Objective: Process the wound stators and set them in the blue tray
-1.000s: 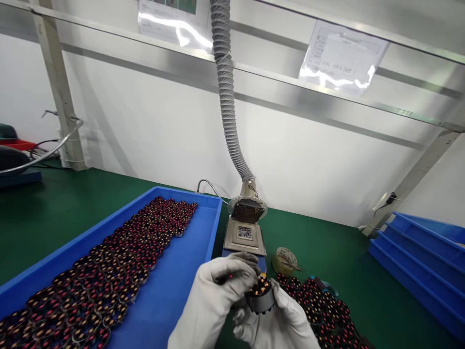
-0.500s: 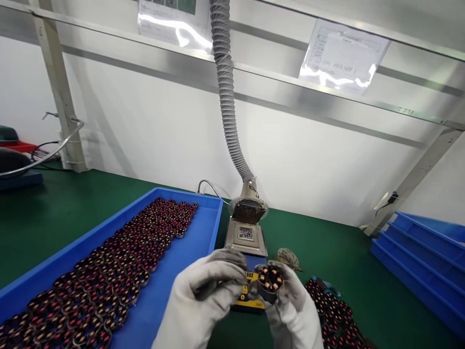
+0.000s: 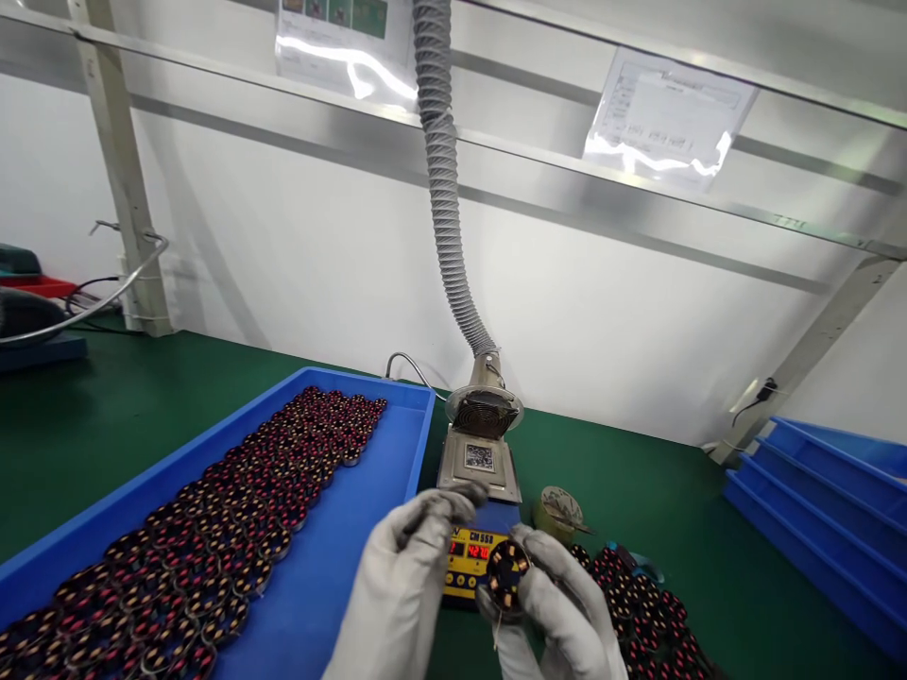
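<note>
- Right hand (image 3: 571, 600): I pinch one round wound part (image 3: 505, 571) between thumb and fingers, its open face and copper-coloured windings turned toward me. A thin strand (image 3: 497, 628) hangs below it.
- Left hand (image 3: 403, 571): I hold the fingers curled, apart from the part. I cannot tell whether they grip anything.
- Part position: in front of the right side of the yellow control panel (image 3: 460, 567), whose red display (image 3: 479, 552) is lit.
- Beyond my hands: the metal-topped unit (image 3: 452, 472), beneath a hood (image 3: 510, 416) on a grey corrugated hose (image 3: 446, 208).
- Left of me: a blue tray (image 3: 336, 557) bearing rows of similar parts (image 3: 233, 510).
- Right of me: a round tin (image 3: 549, 519) and a pile of similar parts (image 3: 652, 604) on the green worktop (image 3: 602, 463).
</note>
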A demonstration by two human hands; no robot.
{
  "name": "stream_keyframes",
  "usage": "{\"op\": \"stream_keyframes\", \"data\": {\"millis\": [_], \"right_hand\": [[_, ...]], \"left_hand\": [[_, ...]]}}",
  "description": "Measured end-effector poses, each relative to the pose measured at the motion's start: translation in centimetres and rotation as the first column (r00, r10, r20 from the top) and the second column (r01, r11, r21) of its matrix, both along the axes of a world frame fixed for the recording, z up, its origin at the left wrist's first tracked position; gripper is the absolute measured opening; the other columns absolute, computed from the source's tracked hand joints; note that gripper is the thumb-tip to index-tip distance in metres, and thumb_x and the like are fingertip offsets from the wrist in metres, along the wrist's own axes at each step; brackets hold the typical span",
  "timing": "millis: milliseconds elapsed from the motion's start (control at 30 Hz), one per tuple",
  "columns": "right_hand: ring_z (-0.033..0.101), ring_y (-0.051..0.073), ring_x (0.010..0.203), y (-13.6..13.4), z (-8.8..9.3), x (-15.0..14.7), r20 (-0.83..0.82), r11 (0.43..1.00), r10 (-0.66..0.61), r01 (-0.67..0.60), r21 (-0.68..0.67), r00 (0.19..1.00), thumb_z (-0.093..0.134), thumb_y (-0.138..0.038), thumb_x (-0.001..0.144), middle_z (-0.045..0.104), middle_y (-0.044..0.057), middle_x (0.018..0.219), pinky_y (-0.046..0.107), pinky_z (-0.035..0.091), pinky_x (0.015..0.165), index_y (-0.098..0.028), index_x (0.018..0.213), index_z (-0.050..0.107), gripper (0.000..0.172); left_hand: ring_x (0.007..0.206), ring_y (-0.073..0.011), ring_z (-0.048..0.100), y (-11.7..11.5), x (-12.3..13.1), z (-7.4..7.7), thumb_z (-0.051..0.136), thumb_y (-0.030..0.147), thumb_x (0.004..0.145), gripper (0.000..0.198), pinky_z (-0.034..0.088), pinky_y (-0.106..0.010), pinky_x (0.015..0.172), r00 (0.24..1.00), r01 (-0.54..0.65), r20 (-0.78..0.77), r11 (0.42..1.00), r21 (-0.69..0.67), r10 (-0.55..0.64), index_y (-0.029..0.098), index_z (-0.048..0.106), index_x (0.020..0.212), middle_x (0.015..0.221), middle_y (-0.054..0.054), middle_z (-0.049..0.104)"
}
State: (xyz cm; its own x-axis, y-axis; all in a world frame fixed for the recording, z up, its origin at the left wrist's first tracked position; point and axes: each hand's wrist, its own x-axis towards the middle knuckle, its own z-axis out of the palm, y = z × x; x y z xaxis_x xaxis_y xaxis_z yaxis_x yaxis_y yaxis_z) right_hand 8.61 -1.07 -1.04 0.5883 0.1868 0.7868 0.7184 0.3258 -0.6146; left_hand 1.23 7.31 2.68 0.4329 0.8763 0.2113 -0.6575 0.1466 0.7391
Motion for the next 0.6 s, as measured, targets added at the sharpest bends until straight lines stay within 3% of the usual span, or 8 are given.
{"op": "stream_keyframes", "data": {"millis": [33,100,167,233,300,433,500,600], "right_hand": [[0.063,0.025,0.090,0.0,-0.1,0.2,0.008,1.000,0.005,-0.006,0.031,1.000,0.071,0.000,0.058,0.064,0.002,0.105,0.038,0.057,0.074,-0.038,0.096,0.068,0.054],[0.063,0.026,0.091,-0.1,-0.2,0.5,0.022,0.999,0.031,-0.031,0.025,0.999,0.072,-0.002,0.058,0.064,0.002,0.106,0.038,0.056,0.077,-0.038,0.096,0.068,0.053],[0.063,0.025,0.092,-0.2,-0.2,0.7,0.051,0.999,0.039,-0.039,0.001,0.998,0.072,-0.002,0.059,0.064,0.000,0.106,0.038,0.055,0.080,-0.040,0.098,0.067,0.055],[0.063,0.024,0.091,-0.2,-0.1,0.7,0.093,1.000,0.009,-0.010,0.007,0.996,0.072,-0.005,0.060,0.065,-0.001,0.104,0.036,0.055,0.078,-0.041,0.099,0.066,0.054],[0.064,0.023,0.088,0.1,0.0,0.5,0.131,0.999,-0.023,0.020,0.027,0.991,0.072,-0.009,0.062,0.066,-0.001,0.101,0.034,0.055,0.075,-0.039,0.098,0.067,0.047],[0.065,0.022,0.084,0.6,0.1,0.1,0.146,0.995,-0.066,0.055,0.084,0.987,0.071,-0.013,0.065,0.066,-0.002,0.102,0.032,0.056,0.072,-0.038,0.098,0.068,0.041],[0.064,0.021,0.084,0.7,0.1,0.0,0.139,0.993,-0.083,0.070,0.092,0.987,0.071,-0.010,0.064,0.066,-0.003,0.102,0.032,0.056,0.072,-0.039,0.098,0.067,0.045],[0.064,0.022,0.085,0.7,-0.1,0.0,0.169,0.994,-0.089,0.078,0.072,0.982,0.071,-0.010,0.064,0.066,-0.002,0.102,0.032,0.055,0.073,-0.039,0.099,0.067,0.045]], "left_hand": [[0.086,-0.0172,0.062,0.2,-0.3,0.4,0.073,0.035,0.071,0.016,0.047,-0.018,0.080,0.999,-0.013,-0.029,0.998,0.063,0.015,0.024,0.070,0.082,0.088,-0.001,0.069],[0.091,-0.0189,0.061,0.5,-0.8,1.2,0.074,0.028,0.069,0.024,0.047,-0.019,0.081,0.980,0.105,-0.185,0.979,0.175,-0.072,0.023,0.069,0.092,0.095,-0.003,0.068],[0.084,-0.0205,0.063,0.3,-0.8,1.7,0.074,0.022,0.064,0.029,0.051,-0.021,0.075,0.933,0.243,-0.304,0.961,0.131,-0.194,0.020,0.069,0.093,0.090,-0.005,0.069],[0.071,-0.0191,0.064,-0.1,-0.5,1.7,0.074,0.018,0.060,0.021,0.052,-0.021,0.065,0.937,0.199,-0.298,0.979,0.034,-0.180,0.018,0.071,0.080,0.077,-0.004,0.070],[0.063,-0.0169,0.063,-0.3,-0.3,1.2,0.076,0.017,0.056,0.013,0.052,-0.018,0.060,0.961,0.086,-0.263,0.996,0.013,-0.080,0.019,0.070,0.067,0.068,-0.002,0.069],[0.069,-0.0147,0.064,0.2,-0.8,0.5,0.077,0.022,0.061,0.013,0.051,-0.015,0.066,0.983,-0.078,-0.162,0.996,0.045,0.085,0.023,0.070,0.072,0.075,0.001,0.070],[0.079,-0.0164,0.064,0.5,-1.2,0.8,0.076,0.023,0.064,0.020,0.051,-0.016,0.070,0.981,-0.040,-0.186,0.994,0.106,0.059,0.023,0.070,0.083,0.085,0.000,0.070],[0.084,-0.0188,0.063,0.3,-1.4,1.8,0.075,0.020,0.063,0.028,0.051,-0.017,0.071,0.955,0.146,-0.277,0.979,0.141,-0.103,0.021,0.069,0.090,0.089,-0.003,0.069]]}}
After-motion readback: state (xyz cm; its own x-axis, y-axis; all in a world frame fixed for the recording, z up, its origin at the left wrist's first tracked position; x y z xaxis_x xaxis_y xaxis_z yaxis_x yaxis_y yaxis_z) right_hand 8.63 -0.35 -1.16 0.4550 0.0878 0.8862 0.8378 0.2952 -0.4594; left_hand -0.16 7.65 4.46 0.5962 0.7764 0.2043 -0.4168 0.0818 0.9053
